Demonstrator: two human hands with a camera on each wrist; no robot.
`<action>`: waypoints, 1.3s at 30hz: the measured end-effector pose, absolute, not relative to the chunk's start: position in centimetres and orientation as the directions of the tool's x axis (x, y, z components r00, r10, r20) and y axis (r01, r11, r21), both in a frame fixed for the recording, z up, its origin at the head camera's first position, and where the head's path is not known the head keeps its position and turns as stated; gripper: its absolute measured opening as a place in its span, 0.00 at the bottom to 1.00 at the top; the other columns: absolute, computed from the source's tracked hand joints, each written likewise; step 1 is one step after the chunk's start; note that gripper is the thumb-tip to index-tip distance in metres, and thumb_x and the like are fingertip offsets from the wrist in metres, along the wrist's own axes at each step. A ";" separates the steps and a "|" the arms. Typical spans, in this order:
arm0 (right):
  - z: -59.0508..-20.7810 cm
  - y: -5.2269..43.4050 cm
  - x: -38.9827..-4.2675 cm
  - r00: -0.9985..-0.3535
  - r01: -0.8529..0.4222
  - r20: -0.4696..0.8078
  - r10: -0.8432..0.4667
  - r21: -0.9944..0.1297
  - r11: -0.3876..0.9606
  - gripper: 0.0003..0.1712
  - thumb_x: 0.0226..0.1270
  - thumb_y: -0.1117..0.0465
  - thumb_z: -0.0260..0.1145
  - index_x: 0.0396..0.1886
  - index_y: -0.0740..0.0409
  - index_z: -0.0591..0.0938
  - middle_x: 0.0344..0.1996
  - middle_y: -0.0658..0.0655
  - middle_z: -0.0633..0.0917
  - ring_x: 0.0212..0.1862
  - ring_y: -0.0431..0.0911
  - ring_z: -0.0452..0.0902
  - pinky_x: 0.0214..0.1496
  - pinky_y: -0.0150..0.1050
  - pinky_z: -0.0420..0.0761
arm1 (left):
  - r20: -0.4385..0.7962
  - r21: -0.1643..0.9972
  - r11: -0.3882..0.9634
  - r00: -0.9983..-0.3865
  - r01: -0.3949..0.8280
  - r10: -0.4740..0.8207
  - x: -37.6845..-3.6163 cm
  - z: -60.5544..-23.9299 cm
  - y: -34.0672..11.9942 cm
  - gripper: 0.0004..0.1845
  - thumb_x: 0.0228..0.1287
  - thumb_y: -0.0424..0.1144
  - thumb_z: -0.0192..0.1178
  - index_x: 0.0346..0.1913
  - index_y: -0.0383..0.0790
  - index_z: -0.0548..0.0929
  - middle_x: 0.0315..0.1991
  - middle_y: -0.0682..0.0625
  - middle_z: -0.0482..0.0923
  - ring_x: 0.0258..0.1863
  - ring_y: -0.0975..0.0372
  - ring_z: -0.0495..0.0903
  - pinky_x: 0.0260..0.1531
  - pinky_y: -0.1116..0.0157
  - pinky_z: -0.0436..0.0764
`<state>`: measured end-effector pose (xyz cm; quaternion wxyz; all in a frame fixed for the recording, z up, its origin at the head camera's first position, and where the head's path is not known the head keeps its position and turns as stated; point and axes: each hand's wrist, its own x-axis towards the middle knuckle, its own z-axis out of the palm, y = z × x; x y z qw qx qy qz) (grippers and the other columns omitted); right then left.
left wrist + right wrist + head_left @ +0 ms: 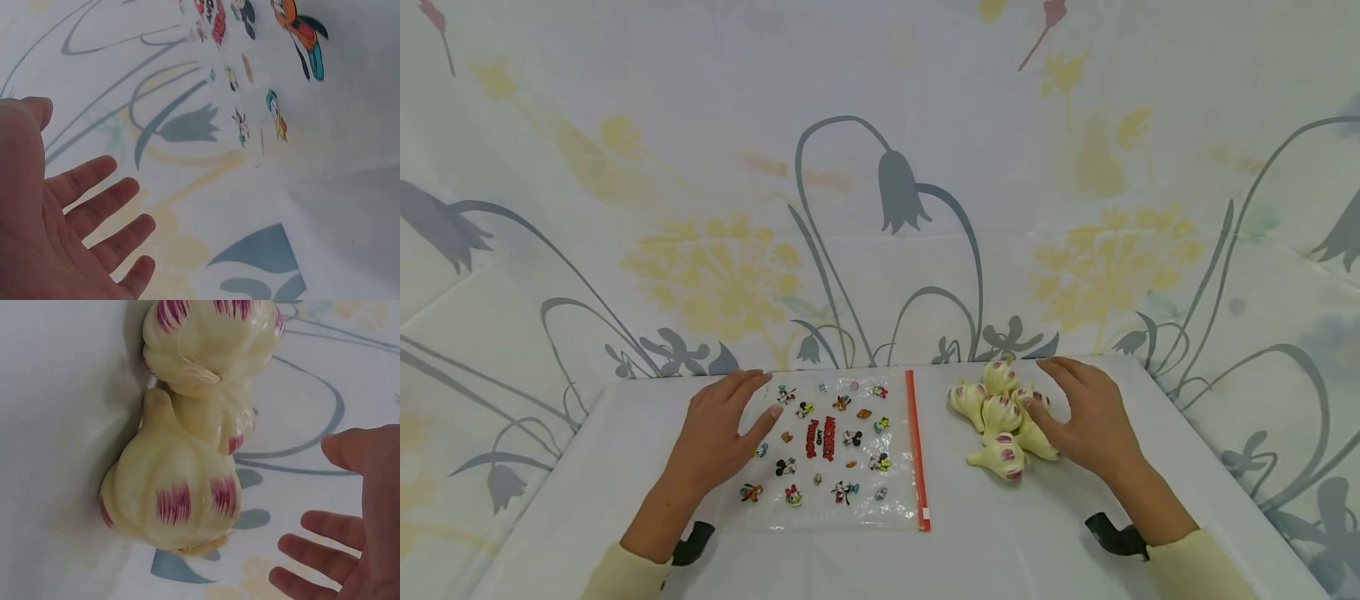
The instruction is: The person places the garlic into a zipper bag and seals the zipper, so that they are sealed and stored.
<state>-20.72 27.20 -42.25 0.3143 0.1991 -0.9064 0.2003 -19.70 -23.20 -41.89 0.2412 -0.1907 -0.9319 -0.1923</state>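
**Left hand (pixel 718 433) at a clear bag (pixel 857 508), right hand (pixel 1093 421) at garlic bulbs (pixel 1002 457)**

Both hands are spread, palms turned inward, fingers loosely bent and gripping nothing. The left hand is over the left edge of the bag; whether it touches the plastic cannot be told. The bag lies flat on the white counter (pixel 973 554), printed with small cartoon figures and red-and-black lettering that runs sideways. A red strip (pixel 914 442) closes off its right edge, with a white tab (pixel 926 514) at the near end.

To the right of the bag, and apart from it, the garlic bulbs sit clustered together, pale yellow-green with purple streaks. The nearest one points its stem towards the bag. The right hand stands just beside the cluster on its right side, its thumb overlapping the bulbs in the head view; contact cannot be told.

Cream sleeves (pixel 1198 567) cover the person's forearms. Behind the counter hangs a pale cloth (pixel 865 275) patterned with grey-blue bellflowers and yellow blooms.
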 end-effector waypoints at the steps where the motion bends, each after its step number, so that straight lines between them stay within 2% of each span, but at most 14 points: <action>1: -42.3 27.0 -20.7 -0.726 -0.489 0.645 -0.237 -0.241 0.838 0.33 0.58 0.59 0.79 0.63 0.66 0.83 0.58 0.70 0.84 0.60 0.69 0.79 0.61 0.70 0.74 | 0.518 0.266 0.852 -0.812 0.451 0.269 -19.7 -41.9 -23.1 0.26 0.73 0.47 0.68 0.68 0.37 0.81 0.67 0.40 0.79 0.69 0.42 0.75 0.66 0.34 0.68; 9: -42.4 25.6 -20.4 -0.717 -0.523 0.641 -0.273 -0.237 0.819 0.32 0.57 0.58 0.80 0.61 0.66 0.84 0.58 0.67 0.85 0.60 0.67 0.79 0.61 0.68 0.75 | 0.466 0.282 0.847 -0.836 0.450 0.289 -19.5 -42.0 -22.0 0.28 0.74 0.50 0.67 0.70 0.40 0.81 0.70 0.42 0.78 0.72 0.43 0.73 0.69 0.35 0.66; 18: -42.9 24.2 -19.9 -0.733 -0.535 0.610 -0.299 -0.247 0.808 0.31 0.59 0.59 0.80 0.62 0.65 0.84 0.60 0.65 0.84 0.63 0.65 0.78 0.64 0.66 0.74 | 0.464 0.269 0.826 -0.819 0.494 0.338 -19.2 -42.4 -20.8 0.28 0.74 0.52 0.67 0.69 0.41 0.81 0.69 0.45 0.78 0.71 0.44 0.75 0.69 0.36 0.68; 26: -43.2 23.2 -19.6 -0.701 -0.588 0.625 -0.342 -0.236 0.774 0.32 0.56 0.62 0.81 0.61 0.65 0.85 0.60 0.65 0.84 0.62 0.64 0.79 0.63 0.64 0.75 | 0.414 0.267 0.824 -0.832 0.499 0.370 -18.5 -42.7 -19.3 0.29 0.73 0.55 0.66 0.71 0.45 0.80 0.70 0.48 0.77 0.72 0.48 0.73 0.72 0.39 0.66; 34: -43.1 22.0 -19.0 -0.756 -0.558 0.552 -0.353 -0.262 0.787 0.33 0.58 0.59 0.81 0.64 0.62 0.83 0.63 0.62 0.83 0.66 0.62 0.76 0.67 0.64 0.75 | 0.394 0.250 0.805 -0.816 0.538 0.423 -17.6 -43.2 -17.7 0.29 0.73 0.57 0.66 0.70 0.48 0.81 0.70 0.50 0.78 0.74 0.50 0.72 0.73 0.41 0.68; 39: -43.3 21.5 -18.9 -0.746 -0.571 0.549 -0.376 -0.239 0.785 0.34 0.59 0.58 0.81 0.65 0.62 0.83 0.62 0.61 0.83 0.65 0.61 0.77 0.67 0.63 0.76 | 0.348 0.274 0.797 -0.828 0.539 0.440 -17.1 -43.3 -16.7 0.30 0.73 0.58 0.67 0.71 0.50 0.81 0.71 0.52 0.77 0.74 0.51 0.71 0.74 0.43 0.68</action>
